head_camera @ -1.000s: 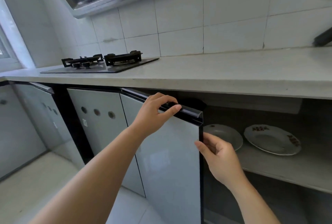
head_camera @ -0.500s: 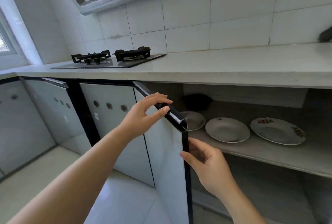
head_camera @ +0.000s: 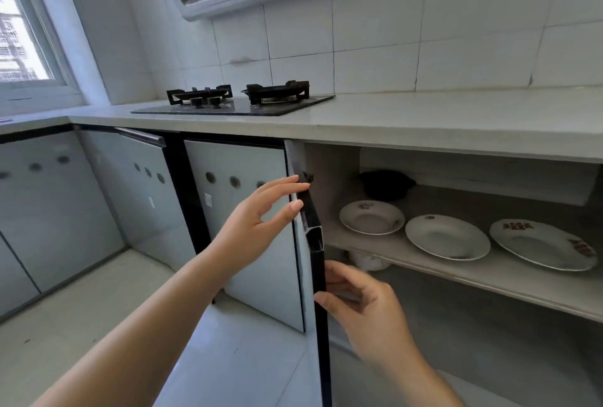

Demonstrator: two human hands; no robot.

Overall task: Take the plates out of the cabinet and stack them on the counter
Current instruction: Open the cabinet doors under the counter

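Fingers of your left hand (head_camera: 261, 220) are nearly straight and a little spread. Their tips lie on the black top edge of the cabinet door (head_camera: 321, 341), and the thumb tip is at its pale face just below. Fingers of your right hand (head_camera: 362, 305) are curled behind the door's free vertical edge, with the thumb on the front of that edge, so this hand holds the door. The door stands wide and is turned edge-on to you; the cabinet mouth opens to its right.

Three plates lie in a row on the shelf (head_camera: 489, 282): the left plate (head_camera: 372, 217) near the shelf's left end, the middle plate (head_camera: 447, 237) close to the front edge, the right plate (head_camera: 543, 243) toward the right end. Whether their rims touch, you cannot tell. A black pot (head_camera: 386, 184) sits in the back left corner. The front edge of the counter (head_camera: 424, 119) overhangs the shelf.

The red-brown marks on the plate rims are too small to read, as is the small sticker (head_camera: 208, 199) on the neighbouring door.
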